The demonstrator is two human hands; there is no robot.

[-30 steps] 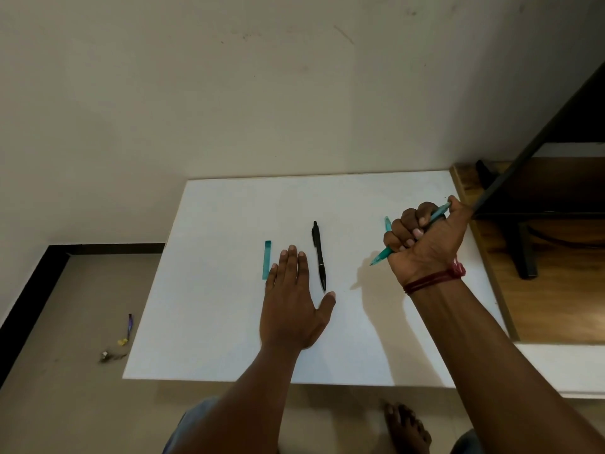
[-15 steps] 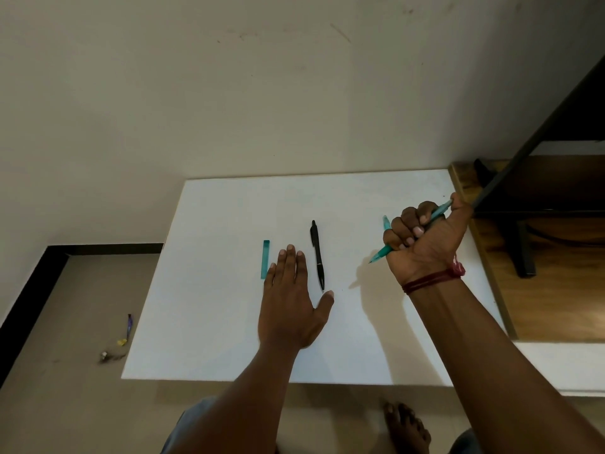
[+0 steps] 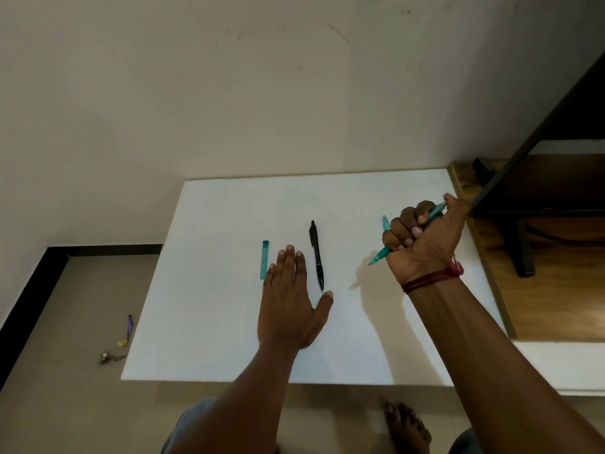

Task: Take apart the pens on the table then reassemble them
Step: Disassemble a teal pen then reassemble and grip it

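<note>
At the right side of the tabletop [image 3: 212, 290]: right hand [image 3: 422, 240] raised, fingers [image 3: 407, 216] curled tight into a fist round a teal pen [image 3: 380, 255]. The pen runs diagonally through the fist. Its pointed tip sticks out below the little finger, aimed down and left toward the tabletop; contact with the surface cannot be told. Its other end shows at the top of the fist, by the thumb. Red thread [image 3: 432, 279] wound round the right wrist.

Just behind the knuckles: short teal piece [image 3: 385, 222]. Only its far end is visible, the rest hidden by the fingers. Cannot tell whether it lies on the tabletop or sits in the hand.

Left hand [image 3: 291, 303]: palm down, flat on the tabletop near its middle. Fingers straight and close together, thumb spread to the right. Nothing held.

Black pen [image 3: 317, 255]: in one piece, lying on the tabletop just right of the left fingers and roughly parallel to them. Tip points toward the person and ends close by the thumb tip; touching or not, unclear.

Teal strip [image 3: 265, 259]: straight, translucent, lying just left of the left fingers, about parallel to the black pen.

Surroundings: white tabletop set against a pale wall [image 3: 229, 93]. Wooden shelf [image 3: 556, 306] adjoins it on the right, with a dark bar [image 3: 540, 119] slanting above. Floor [image 3: 65, 322] at left carries small litter [image 3: 129, 326]. Bare foot [image 3: 406, 427] below the near edge.
</note>
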